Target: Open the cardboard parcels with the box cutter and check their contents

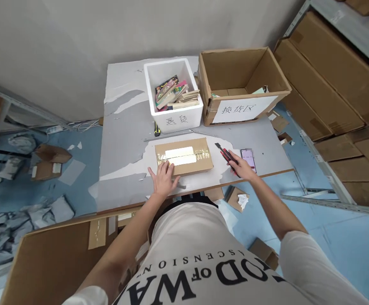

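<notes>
A small taped cardboard box [203,159] with a white label on its top lies near the front of the table. My left hand [163,178] rests with spread fingers on its near left corner. To the right of the box, my right hand [243,166] is wrapped round a red and black utility knife [227,156], whose blade points up and left toward the box. Just beyond that hand lies a phone [248,159] with its screen lit. The box's tape shows no clear cut from here.
Behind the box stand a white foam bin [178,120] of books and a larger open carton [208,101]. A yellow and black cutter [156,128] lies beside the bin. Shelves of cartons [327,76] rise at right; boxes and plastic bags [34,220] litter the floor.
</notes>
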`<act>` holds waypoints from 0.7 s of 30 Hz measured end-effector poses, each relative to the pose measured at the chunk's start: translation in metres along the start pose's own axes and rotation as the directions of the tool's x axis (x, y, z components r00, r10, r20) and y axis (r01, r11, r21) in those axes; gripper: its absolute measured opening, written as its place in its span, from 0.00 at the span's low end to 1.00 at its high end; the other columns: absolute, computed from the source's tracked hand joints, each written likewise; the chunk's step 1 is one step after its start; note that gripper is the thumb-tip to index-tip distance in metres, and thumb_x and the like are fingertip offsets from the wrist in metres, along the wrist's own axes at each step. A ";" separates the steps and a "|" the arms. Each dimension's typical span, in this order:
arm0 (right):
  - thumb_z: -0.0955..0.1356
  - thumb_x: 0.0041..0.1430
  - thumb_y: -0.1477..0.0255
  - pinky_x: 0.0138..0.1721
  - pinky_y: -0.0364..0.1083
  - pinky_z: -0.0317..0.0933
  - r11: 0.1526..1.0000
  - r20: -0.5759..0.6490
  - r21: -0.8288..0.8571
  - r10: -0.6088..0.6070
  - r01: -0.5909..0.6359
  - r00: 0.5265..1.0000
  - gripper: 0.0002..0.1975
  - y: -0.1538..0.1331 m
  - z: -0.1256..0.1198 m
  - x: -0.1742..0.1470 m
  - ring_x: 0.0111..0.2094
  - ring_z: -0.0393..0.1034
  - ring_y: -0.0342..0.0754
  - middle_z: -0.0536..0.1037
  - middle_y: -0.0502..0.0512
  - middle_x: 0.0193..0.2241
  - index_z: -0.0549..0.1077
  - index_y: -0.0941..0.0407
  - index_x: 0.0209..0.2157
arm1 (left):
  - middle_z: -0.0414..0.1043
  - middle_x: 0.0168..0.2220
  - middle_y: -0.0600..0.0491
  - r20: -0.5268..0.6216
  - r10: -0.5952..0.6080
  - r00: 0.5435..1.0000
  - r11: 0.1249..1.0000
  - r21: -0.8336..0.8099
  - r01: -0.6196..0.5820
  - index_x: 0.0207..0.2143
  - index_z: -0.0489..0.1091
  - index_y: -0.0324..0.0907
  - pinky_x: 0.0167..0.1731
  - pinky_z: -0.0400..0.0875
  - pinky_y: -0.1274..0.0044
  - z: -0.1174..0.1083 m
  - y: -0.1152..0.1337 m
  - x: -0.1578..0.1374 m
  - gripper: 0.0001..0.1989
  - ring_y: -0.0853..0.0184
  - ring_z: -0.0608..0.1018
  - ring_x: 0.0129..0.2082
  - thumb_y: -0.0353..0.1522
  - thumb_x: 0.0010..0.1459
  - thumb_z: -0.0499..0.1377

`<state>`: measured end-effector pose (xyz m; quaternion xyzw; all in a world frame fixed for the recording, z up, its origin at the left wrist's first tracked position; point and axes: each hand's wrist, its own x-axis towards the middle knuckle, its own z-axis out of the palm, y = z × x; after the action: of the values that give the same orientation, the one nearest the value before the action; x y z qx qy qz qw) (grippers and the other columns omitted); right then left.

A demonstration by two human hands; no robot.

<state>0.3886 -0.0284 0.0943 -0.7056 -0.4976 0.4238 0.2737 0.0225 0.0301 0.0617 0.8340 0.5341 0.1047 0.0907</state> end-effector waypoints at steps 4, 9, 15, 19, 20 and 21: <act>0.62 0.62 0.61 0.18 0.40 0.65 0.966 0.016 0.258 0.029 -0.032 0.999 0.35 0.004 0.045 0.006 0.20 0.65 0.39 0.77 0.54 0.38 0.48 0.51 0.68 | 0.52 0.65 0.33 0.047 0.027 0.999 0.998 0.049 -0.030 0.62 0.59 0.38 0.61 0.35 0.46 -0.013 -0.001 0.022 0.49 0.41 0.54 0.65 0.58 0.44 0.60; 0.63 0.62 0.60 0.18 0.39 0.65 0.943 0.063 0.332 -0.001 -0.020 0.998 0.34 0.003 0.046 0.008 0.20 0.63 0.38 0.75 0.52 0.36 0.52 0.48 0.67 | 0.38 0.70 0.35 0.174 0.047 0.984 0.993 0.094 -0.064 0.68 0.48 0.39 0.60 0.36 0.45 -0.016 0.000 0.050 0.62 0.35 0.42 0.67 0.63 0.38 0.59; 0.65 0.61 0.60 0.18 0.38 0.62 0.929 0.162 0.366 -0.004 -0.056 0.987 0.33 -0.003 0.033 0.008 0.18 0.61 0.36 0.71 0.48 0.28 0.54 0.46 0.66 | 0.42 0.69 0.37 0.203 0.015 0.979 0.995 0.098 -0.036 0.67 0.49 0.39 0.60 0.45 0.49 -0.014 0.004 0.051 0.58 0.38 0.44 0.68 0.63 0.42 0.57; 0.65 0.61 0.62 0.17 0.37 0.57 0.949 0.248 0.308 -0.009 -0.070 0.969 0.33 -0.005 0.019 0.012 0.17 0.59 0.36 0.68 0.45 0.24 0.55 0.48 0.66 | 0.40 0.70 0.38 0.236 -0.010 0.972 0.994 0.104 -0.015 0.68 0.48 0.40 0.58 0.53 0.51 -0.014 0.005 0.050 0.58 0.38 0.43 0.68 0.62 0.42 0.57; 0.65 0.61 0.63 0.17 0.37 0.57 0.952 0.263 0.296 -0.006 -0.074 0.965 0.33 -0.005 0.014 0.013 0.16 0.59 0.36 0.68 0.44 0.23 0.55 0.49 0.66 | 0.40 0.70 0.38 0.244 -0.016 0.970 0.995 0.103 -0.010 0.68 0.47 0.41 0.57 0.54 0.51 -0.014 0.005 0.050 0.58 0.38 0.43 0.68 0.62 0.42 0.57; 0.65 0.61 0.63 0.17 0.38 0.57 0.955 0.278 0.286 -0.004 -0.079 0.960 0.33 -0.004 0.010 0.012 0.16 0.58 0.36 0.68 0.44 0.23 0.55 0.50 0.66 | 0.39 0.70 0.38 0.252 -0.022 0.967 0.995 0.103 -0.004 0.68 0.47 0.41 0.57 0.55 0.52 -0.014 0.005 0.050 0.58 0.38 0.42 0.68 0.63 0.42 0.56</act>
<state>0.3797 -0.0157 0.0889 -0.6005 -0.4486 0.5923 0.2953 0.0430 0.0738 0.0808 0.8418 0.5265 -0.0305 0.1155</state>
